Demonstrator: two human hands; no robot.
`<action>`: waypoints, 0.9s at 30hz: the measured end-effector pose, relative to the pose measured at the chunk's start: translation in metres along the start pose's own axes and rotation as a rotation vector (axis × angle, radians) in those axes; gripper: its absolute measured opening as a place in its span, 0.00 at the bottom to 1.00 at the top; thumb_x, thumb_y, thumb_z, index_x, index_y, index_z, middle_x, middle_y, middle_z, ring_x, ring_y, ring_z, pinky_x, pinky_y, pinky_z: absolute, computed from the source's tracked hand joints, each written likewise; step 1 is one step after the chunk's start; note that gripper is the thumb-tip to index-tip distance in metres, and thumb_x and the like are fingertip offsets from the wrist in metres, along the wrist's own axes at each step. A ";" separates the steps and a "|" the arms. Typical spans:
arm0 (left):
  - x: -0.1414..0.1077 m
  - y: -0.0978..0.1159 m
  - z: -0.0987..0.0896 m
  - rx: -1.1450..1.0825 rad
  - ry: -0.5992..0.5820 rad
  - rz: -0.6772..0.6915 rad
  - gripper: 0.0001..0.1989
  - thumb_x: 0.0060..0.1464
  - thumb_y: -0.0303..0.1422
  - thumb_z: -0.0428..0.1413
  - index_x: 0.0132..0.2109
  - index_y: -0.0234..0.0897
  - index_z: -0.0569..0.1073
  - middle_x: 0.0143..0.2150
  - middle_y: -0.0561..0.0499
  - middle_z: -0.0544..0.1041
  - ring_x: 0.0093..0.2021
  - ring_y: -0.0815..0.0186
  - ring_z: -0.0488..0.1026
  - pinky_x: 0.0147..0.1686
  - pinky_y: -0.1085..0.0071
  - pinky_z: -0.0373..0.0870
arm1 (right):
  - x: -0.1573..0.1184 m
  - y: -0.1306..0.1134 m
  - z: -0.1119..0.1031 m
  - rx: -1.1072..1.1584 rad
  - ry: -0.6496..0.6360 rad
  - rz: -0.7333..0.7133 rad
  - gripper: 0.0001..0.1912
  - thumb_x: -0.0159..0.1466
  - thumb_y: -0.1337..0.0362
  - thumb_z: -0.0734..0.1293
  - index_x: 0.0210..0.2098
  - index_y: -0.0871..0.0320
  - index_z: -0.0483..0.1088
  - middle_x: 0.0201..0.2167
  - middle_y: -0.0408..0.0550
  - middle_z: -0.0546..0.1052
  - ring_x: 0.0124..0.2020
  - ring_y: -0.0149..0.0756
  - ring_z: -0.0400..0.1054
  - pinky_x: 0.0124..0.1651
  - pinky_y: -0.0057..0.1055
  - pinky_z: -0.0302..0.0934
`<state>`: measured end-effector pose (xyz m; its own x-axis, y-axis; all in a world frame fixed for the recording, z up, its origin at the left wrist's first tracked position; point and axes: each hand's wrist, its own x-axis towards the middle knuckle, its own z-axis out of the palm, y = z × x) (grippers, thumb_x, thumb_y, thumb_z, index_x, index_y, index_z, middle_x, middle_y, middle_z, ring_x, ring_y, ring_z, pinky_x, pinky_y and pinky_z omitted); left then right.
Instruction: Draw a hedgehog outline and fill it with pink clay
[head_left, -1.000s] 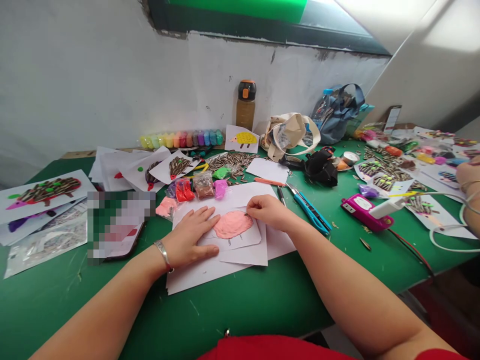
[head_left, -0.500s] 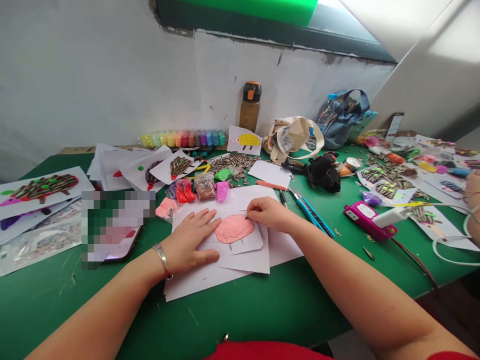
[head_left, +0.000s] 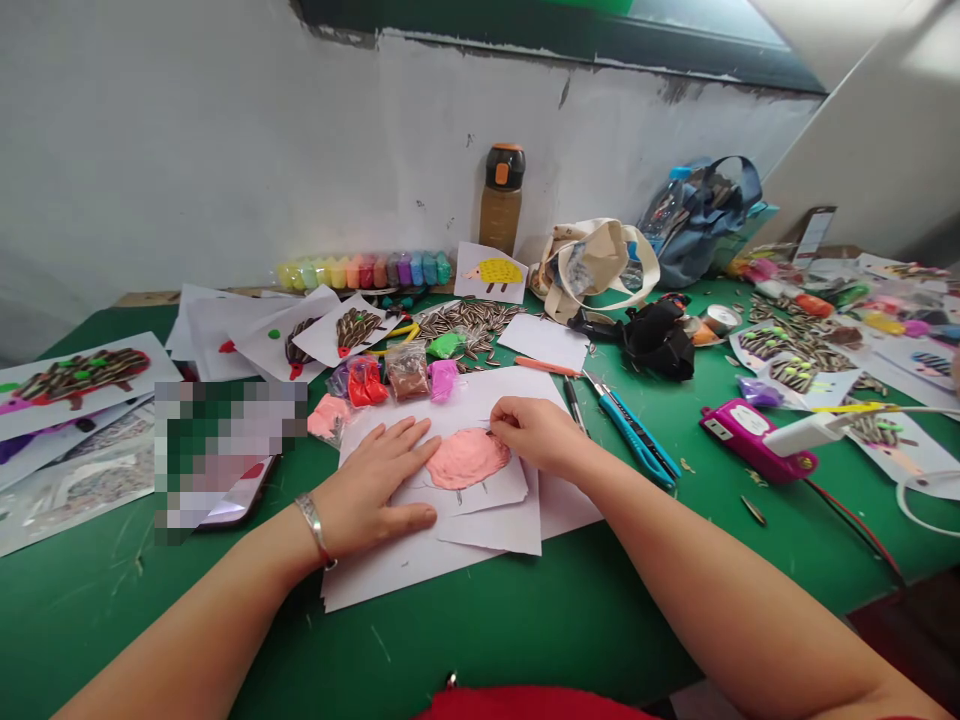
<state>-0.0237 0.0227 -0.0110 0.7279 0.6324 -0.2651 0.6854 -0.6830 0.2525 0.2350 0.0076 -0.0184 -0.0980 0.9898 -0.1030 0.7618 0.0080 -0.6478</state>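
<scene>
A sheet of drawing paper (head_left: 495, 497) carries a flat oval of pink modelling clay (head_left: 466, 460), with short pencil lines drawn below it. My left hand (head_left: 386, 475) lies flat on the paper, fingers spread, its fingertips by the clay's left edge. At the clay's upper right edge, the thumb and fingers of my right hand (head_left: 529, 430) are pinched together on a small dark sunflower seed (head_left: 491, 433), mostly hidden by the fingers. More sheets are stacked underneath.
Bags of coloured clay (head_left: 407, 372) and a heap of sunflower seeds (head_left: 472, 318) lie behind the paper. A blue utility knife (head_left: 634, 430), a black pen (head_left: 574, 405) and a magenta power strip (head_left: 757, 440) are to the right. A phone (head_left: 238, 490), partly blurred out, and seed-covered pictures (head_left: 82, 385) lie left.
The view has shifted slightly. My left hand stays flat on the paper, and my right hand keeps its pinch at the clay's upper right edge with hardly any movement.
</scene>
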 end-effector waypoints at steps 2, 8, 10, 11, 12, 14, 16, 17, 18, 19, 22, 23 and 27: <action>0.000 -0.001 0.001 -0.005 0.005 0.005 0.40 0.55 0.51 0.54 0.68 0.37 0.55 0.71 0.41 0.45 0.70 0.47 0.41 0.64 0.44 0.40 | 0.000 -0.002 0.001 -0.020 0.011 0.005 0.07 0.59 0.65 0.61 0.30 0.53 0.71 0.27 0.42 0.76 0.30 0.35 0.65 0.30 0.29 0.50; 0.000 -0.006 0.007 -0.013 0.066 0.042 0.39 0.56 0.53 0.52 0.68 0.41 0.54 0.71 0.43 0.46 0.69 0.48 0.42 0.65 0.45 0.41 | 0.004 0.005 -0.003 0.027 -0.038 -0.022 0.07 0.60 0.64 0.61 0.31 0.53 0.71 0.29 0.41 0.77 0.31 0.33 0.67 0.30 0.27 0.54; 0.000 -0.005 0.007 -0.019 0.065 0.045 0.39 0.55 0.53 0.52 0.68 0.41 0.54 0.71 0.43 0.46 0.69 0.48 0.42 0.65 0.46 0.41 | 0.005 0.005 -0.003 0.023 -0.028 -0.019 0.07 0.60 0.65 0.61 0.31 0.53 0.71 0.29 0.42 0.77 0.31 0.33 0.67 0.30 0.27 0.53; 0.000 -0.005 0.006 -0.024 0.057 0.041 0.39 0.55 0.53 0.52 0.68 0.41 0.54 0.71 0.43 0.46 0.69 0.47 0.42 0.65 0.45 0.41 | 0.005 0.005 -0.002 0.012 -0.017 -0.014 0.06 0.60 0.65 0.61 0.31 0.53 0.71 0.29 0.42 0.76 0.31 0.34 0.66 0.30 0.28 0.53; 0.000 -0.004 0.004 -0.029 0.047 0.035 0.39 0.55 0.53 0.53 0.68 0.41 0.55 0.71 0.43 0.46 0.69 0.47 0.42 0.64 0.45 0.41 | 0.005 0.004 -0.001 0.001 -0.007 -0.009 0.06 0.59 0.65 0.62 0.30 0.53 0.71 0.28 0.43 0.76 0.31 0.35 0.66 0.30 0.28 0.52; 0.000 -0.001 0.001 -0.032 0.025 0.019 0.39 0.55 0.52 0.53 0.68 0.40 0.55 0.71 0.43 0.46 0.69 0.46 0.42 0.64 0.44 0.41 | 0.005 0.003 -0.001 -0.011 0.006 -0.002 0.06 0.59 0.65 0.62 0.30 0.53 0.71 0.28 0.44 0.76 0.30 0.36 0.65 0.29 0.29 0.51; 0.000 0.001 -0.001 -0.033 0.011 0.010 0.38 0.56 0.51 0.53 0.68 0.39 0.55 0.71 0.42 0.46 0.69 0.46 0.41 0.64 0.44 0.41 | 0.005 0.003 -0.001 0.004 -0.001 -0.005 0.06 0.59 0.65 0.62 0.30 0.53 0.71 0.28 0.43 0.76 0.30 0.35 0.65 0.29 0.29 0.51; 0.000 0.001 -0.002 -0.034 0.007 0.007 0.39 0.56 0.51 0.53 0.68 0.39 0.55 0.71 0.42 0.46 0.69 0.46 0.41 0.64 0.44 0.41 | 0.006 0.004 -0.002 0.019 -0.010 -0.009 0.07 0.59 0.65 0.61 0.30 0.53 0.71 0.28 0.42 0.76 0.30 0.34 0.65 0.29 0.28 0.52; 0.000 0.001 -0.002 -0.036 0.005 0.008 0.39 0.56 0.51 0.53 0.68 0.39 0.55 0.71 0.42 0.45 0.69 0.46 0.41 0.64 0.43 0.40 | 0.006 0.004 -0.003 0.034 -0.018 -0.014 0.07 0.59 0.65 0.61 0.30 0.53 0.71 0.29 0.42 0.76 0.30 0.33 0.66 0.29 0.27 0.52; 0.000 0.001 -0.001 -0.037 0.005 0.009 0.39 0.56 0.52 0.53 0.68 0.39 0.55 0.71 0.42 0.45 0.69 0.46 0.41 0.64 0.43 0.40 | 0.007 0.005 -0.003 0.046 -0.023 -0.017 0.07 0.59 0.65 0.61 0.30 0.53 0.71 0.29 0.41 0.76 0.30 0.33 0.66 0.29 0.27 0.53; -0.001 -0.002 0.001 -0.037 0.022 0.021 0.39 0.56 0.52 0.52 0.68 0.40 0.54 0.71 0.43 0.45 0.70 0.47 0.41 0.65 0.44 0.40 | 0.006 0.004 -0.002 0.044 -0.011 -0.007 0.07 0.59 0.65 0.61 0.30 0.54 0.71 0.28 0.42 0.76 0.30 0.33 0.66 0.28 0.27 0.52; -0.002 -0.003 0.002 -0.035 0.028 0.027 0.39 0.56 0.53 0.52 0.68 0.41 0.53 0.71 0.44 0.45 0.70 0.47 0.41 0.65 0.45 0.40 | 0.006 0.003 -0.001 0.034 0.001 0.000 0.07 0.59 0.65 0.61 0.29 0.53 0.71 0.27 0.42 0.76 0.29 0.34 0.66 0.28 0.28 0.51; -0.002 -0.005 0.005 -0.032 0.039 0.045 0.39 0.57 0.53 0.51 0.69 0.41 0.53 0.71 0.44 0.45 0.70 0.47 0.41 0.65 0.45 0.41 | 0.006 0.002 0.001 0.021 0.021 0.009 0.06 0.58 0.65 0.62 0.29 0.53 0.71 0.26 0.43 0.75 0.28 0.35 0.65 0.28 0.29 0.50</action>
<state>-0.0284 0.0235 -0.0161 0.7578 0.6156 -0.2163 0.6519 -0.6995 0.2929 0.2352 0.0132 -0.0212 -0.0781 0.9926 -0.0931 0.7488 -0.0033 -0.6628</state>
